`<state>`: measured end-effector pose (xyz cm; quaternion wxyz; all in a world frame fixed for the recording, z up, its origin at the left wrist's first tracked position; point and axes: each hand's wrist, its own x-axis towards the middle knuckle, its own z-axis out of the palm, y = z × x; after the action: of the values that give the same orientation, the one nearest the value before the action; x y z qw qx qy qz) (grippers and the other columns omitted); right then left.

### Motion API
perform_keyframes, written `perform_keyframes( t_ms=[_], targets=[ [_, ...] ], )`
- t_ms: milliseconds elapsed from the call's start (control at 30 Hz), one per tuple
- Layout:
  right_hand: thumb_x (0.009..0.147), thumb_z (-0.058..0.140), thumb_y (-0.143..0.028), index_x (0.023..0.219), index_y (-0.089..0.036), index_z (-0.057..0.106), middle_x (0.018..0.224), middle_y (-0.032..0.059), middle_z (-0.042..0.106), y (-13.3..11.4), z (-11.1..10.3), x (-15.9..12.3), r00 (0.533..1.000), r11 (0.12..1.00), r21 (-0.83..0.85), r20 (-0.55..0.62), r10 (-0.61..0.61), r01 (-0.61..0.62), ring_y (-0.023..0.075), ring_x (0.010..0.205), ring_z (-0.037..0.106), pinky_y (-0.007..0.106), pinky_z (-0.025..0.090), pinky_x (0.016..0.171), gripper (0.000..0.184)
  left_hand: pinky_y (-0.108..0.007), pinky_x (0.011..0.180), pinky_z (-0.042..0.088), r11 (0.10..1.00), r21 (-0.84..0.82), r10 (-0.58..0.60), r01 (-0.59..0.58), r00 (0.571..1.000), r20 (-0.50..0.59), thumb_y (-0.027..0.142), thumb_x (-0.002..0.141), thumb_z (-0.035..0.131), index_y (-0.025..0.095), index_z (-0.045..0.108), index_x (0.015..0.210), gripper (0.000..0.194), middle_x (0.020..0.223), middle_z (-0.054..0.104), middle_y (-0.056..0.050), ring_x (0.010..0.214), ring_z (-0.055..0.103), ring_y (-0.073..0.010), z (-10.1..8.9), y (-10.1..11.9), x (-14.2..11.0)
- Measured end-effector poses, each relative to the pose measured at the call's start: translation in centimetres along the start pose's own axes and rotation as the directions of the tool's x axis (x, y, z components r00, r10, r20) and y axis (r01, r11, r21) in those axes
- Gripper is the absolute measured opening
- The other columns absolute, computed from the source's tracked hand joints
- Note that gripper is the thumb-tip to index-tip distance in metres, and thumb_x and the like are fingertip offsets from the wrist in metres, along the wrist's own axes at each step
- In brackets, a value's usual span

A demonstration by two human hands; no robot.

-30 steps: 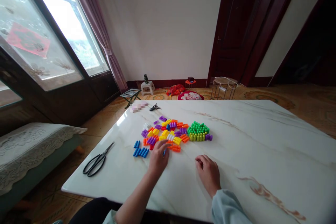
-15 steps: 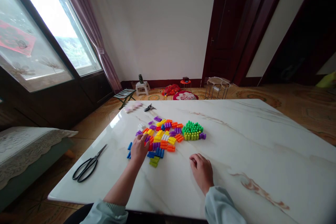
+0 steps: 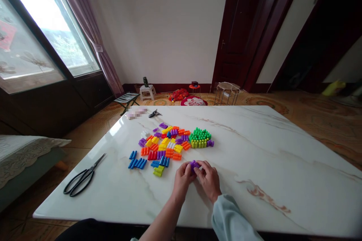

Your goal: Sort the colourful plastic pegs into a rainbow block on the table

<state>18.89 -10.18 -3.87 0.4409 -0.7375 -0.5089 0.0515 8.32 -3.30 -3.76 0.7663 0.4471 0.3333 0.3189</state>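
My left hand [image 3: 181, 181] and my right hand [image 3: 208, 180] meet over the near part of the table. Between their fingertips is a purple plastic building block [image 3: 194, 165], gripped from both sides; the fingers partly cover it, so whether it is one piece or two I cannot tell. Beyond the hands stands a block assembly of green blocks [image 3: 200, 134] with a yellow-green row [image 3: 199, 144] in front and purple blocks [image 3: 210, 143] at its right end. Left of it lie loose blocks, among them orange [image 3: 169, 153], blue [image 3: 137, 163], red [image 3: 152, 155] and lime-green [image 3: 158, 171] ones.
Black-handled scissors [image 3: 82, 178] lie at the table's left side. Small pliers-like cutters [image 3: 154, 113] and a blurred pinkish item [image 3: 136, 113] sit at the far left edge. Past the marble-patterned table [image 3: 254, 150] are a white stool [image 3: 147, 92] and a wire-legged stool [image 3: 227, 92].
My left hand has left the loose blocks and come right and nearer, to my right hand. A purple block is now between them. The view has turned slightly right.
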Motion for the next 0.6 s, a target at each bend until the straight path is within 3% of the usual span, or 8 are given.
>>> perform_keyframes(
  t_ms=[67,100,133,200,267,300,467,600],
  targets=[
    [0.091,0.046,-0.045,0.098,-0.021,0.064,0.094,0.0042,0.068,0.4,0.2,0.0,0.999,0.999,0.035,-0.041,0.025,-0.024,0.0165,0.074,0.062,0.028,0.045,0.072,0.031,-0.033,0.073,0.055,0.967,0.244,0.07,-0.075,0.997,0.027,0.056,0.079,0.057,0.014,0.062,0.101,0.048,0.091,0.066,-0.009,0.084,0.066,-0.0223,0.0,0.6,-0.1],
    [0.09,0.047,-0.046,0.095,-0.021,0.064,0.091,0.0043,0.068,0.5,0.4,0.0,0.997,0.996,0.069,-0.054,0.054,-0.051,0.017,0.074,0.062,0.028,0.046,0.071,0.03,-0.034,0.073,0.055,0.895,0.419,0.145,-0.154,0.988,0.054,0.052,0.084,0.052,0.015,0.062,0.105,0.043,0.093,0.066,-0.009,0.086,0.065,-0.023,-0.2,1.1,-0.1],
    [0.09,0.048,-0.047,0.093,-0.021,0.063,0.088,0.0044,0.068,0.7,0.5,-0.1,0.994,0.99,0.111,-0.059,0.092,-0.085,0.0176,0.074,0.062,0.028,0.047,0.069,0.031,-0.035,0.075,0.054,0.764,0.597,0.229,-0.245,0.968,0.104,0.046,0.087,0.049,0.016,0.062,0.108,0.039,0.096,0.065,-0.01,0.089,0.064,-0.0238,-0.3,1.5,-0.1],
    [0.089,0.048,-0.05,0.091,-0.02,0.06,0.084,0.0049,0.068,0.8,0.7,-0.2,0.983,0.964,0.215,-0.062,0.171,-0.154,0.0185,0.072,0.063,0.028,0.048,0.066,0.032,-0.038,0.082,0.05,0.386,0.839,0.34,-0.385,0.904,0.259,0.036,0.089,0.049,0.02,0.061,0.115,0.033,0.101,0.063,-0.01,0.097,0.06,-0.0254,-0.8,2.4,0.0],
    [0.088,0.048,-0.053,0.092,-0.02,0.057,0.08,0.0052,0.068,0.7,0.8,-0.3,0.967,0.931,0.307,-0.094,0.236,-0.197,0.0189,0.069,0.063,0.028,0.05,0.065,0.035,-0.039,0.087,0.048,0.082,0.899,0.346,-0.431,0.858,0.38,0.03,0.088,0.051,0.022,0.059,0.119,0.033,0.103,0.061,-0.009,0.1,0.057,-0.0256,-1.4,2.9,0.2],
    [0.087,0.048,-0.055,0.092,-0.019,0.056,0.078,0.0052,0.068,0.6,0.7,-0.4,0.957,0.916,0.342,-0.122,0.263,-0.209,0.019,0.068,0.063,0.029,0.051,0.065,0.036,-0.039,0.087,0.047,-0.001,0.901,0.34,-0.435,0.847,0.409,0.029,0.088,0.051,0.022,0.058,0.119,0.033,0.103,0.06,-0.009,0.1,0.057,-0.0249,-1.7,3.0,0.3],
    [0.085,0.051,-0.054,0.092,-0.018,0.058,0.074,0.005,0.067,1.2,-0.3,0.5,0.913,0.878,0.414,-0.209,0.35,-0.242,0.0185,0.063,0.063,0.029,0.052,0.062,0.037,-0.037,0.088,0.045,-0.089,0.908,0.393,-0.409,0.823,0.41,0.024,0.089,0.045,0.02,0.057,0.114,0.027,0.107,0.054,-0.008,0.099,0.053,-0.0223,-2.7,2.1,0.4],
    [0.082,0.054,-0.04,0.095,-0.017,0.061,0.086,0.0084,0.069,3.8,-2.6,3.3,0.948,0.971,0.154,-0.231,0.217,-0.185,0.0205,0.075,0.064,0.032,0.051,0.072,0.027,-0.037,0.088,0.045,-0.085,0.902,0.374,-0.422,0.826,0.422,0.022,0.089,0.043,0.021,0.055,0.114,0.028,0.108,0.052,-0.008,0.099,0.053,-0.0221,-2.7,1.8,0.5]
  ],
)
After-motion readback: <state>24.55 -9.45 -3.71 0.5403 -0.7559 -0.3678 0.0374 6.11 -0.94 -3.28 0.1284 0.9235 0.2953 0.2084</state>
